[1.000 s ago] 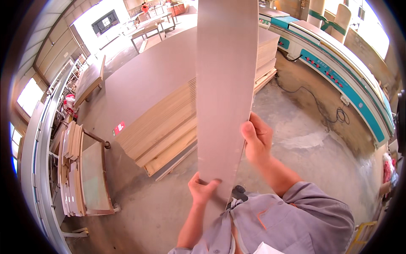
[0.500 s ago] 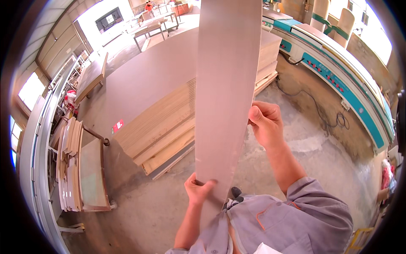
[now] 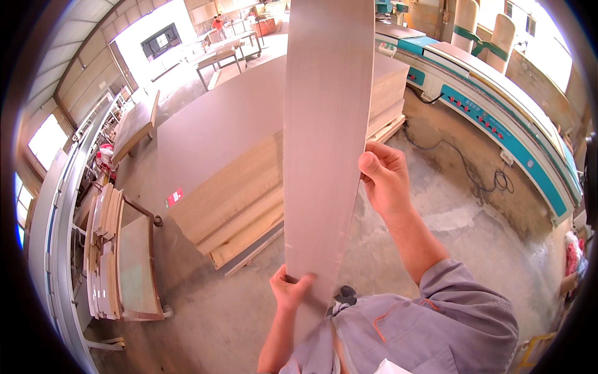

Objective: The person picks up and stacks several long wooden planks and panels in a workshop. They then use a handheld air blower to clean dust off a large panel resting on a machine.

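A long, narrow grey-mauve board (image 3: pixel 327 137) stretches from close to my body up past the top of the view. Near its lower end my left hand (image 3: pixel 291 290) grips the left edge, thumb lying on the face and the other fingers mostly hidden behind. Higher up, my right hand (image 3: pixel 385 177) pinches the right edge between thumb and curled fingers. Beyond the board sits a large stack of panels (image 3: pixel 218 131) with a grey-mauve top and light brown layered edges; the board hides part of it.
To the right runs a long white and teal machine (image 3: pixel 486 118) with red knobs, a cable (image 3: pixel 458 146) on the floor below it. A wheeled cart (image 3: pixel 140 262) with upright board pieces (image 3: pixel 106 249) stands left, beside a long metal rail (image 3: pixel 59 262). Far off, a person in red (image 3: pixel 217 25) is near tables.
The board and my right hand have shifted slightly left in view. My left hand sits a little lower. Both hands keep their hold on the board.
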Motion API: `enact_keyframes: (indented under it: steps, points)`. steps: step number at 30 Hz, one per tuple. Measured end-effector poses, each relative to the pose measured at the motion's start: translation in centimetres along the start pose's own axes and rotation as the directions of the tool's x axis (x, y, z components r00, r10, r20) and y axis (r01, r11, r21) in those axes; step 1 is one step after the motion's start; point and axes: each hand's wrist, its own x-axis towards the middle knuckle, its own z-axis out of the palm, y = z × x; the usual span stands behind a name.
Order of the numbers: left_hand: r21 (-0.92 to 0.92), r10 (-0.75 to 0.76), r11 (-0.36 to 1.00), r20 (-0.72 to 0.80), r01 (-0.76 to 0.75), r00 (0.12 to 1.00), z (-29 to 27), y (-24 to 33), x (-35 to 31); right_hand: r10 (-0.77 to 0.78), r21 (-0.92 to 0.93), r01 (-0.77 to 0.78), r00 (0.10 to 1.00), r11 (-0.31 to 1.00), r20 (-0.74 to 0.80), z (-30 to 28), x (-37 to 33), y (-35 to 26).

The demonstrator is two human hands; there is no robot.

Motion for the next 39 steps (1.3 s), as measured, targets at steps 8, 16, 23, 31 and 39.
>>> enact_keyframes:
  steps: [8, 16, 23, 31, 39]
  points:
    - [0.025, 0.032, 0.999, -0.029, -0.031, 0.999, 0.2, -0.4, -0.3, 0.001, 0.085, 0.007, 0.996, 0.996, -0.093, 0.2, 1.1, -1.1]
    - [0.024, -0.017, 1.0, -0.082, 0.019, 0.997, 0.2, 0.4, -0.7, -0.128, -0.38, 0.077, 0.985, 0.922, -0.112, 1.8, 2.7, -3.7]
    - [0.129, -0.032, 0.991, -0.082, 0.042, 0.996, -0.3, 0.1, -0.4, 0.057, -0.395, -0.063, 0.998, 0.917, -0.026, 1.3, -1.6, -1.1]
    - [-0.029, -0.032, 0.999, -0.086, 0.029, 0.996, -0.7, -0.6, 0.5, 0.29, -0.469, -0.182, 0.942, 0.864, 0.169, 2.0, -8.4, 1.4]
    - [-0.03, 0.007, 1.0, -0.06, -0.009, 0.998, -0.6, -1.0, 0.6, 0.337, -0.489, -0.194, 0.915, 0.85, 0.222, 1.5, -11.8, 3.3]
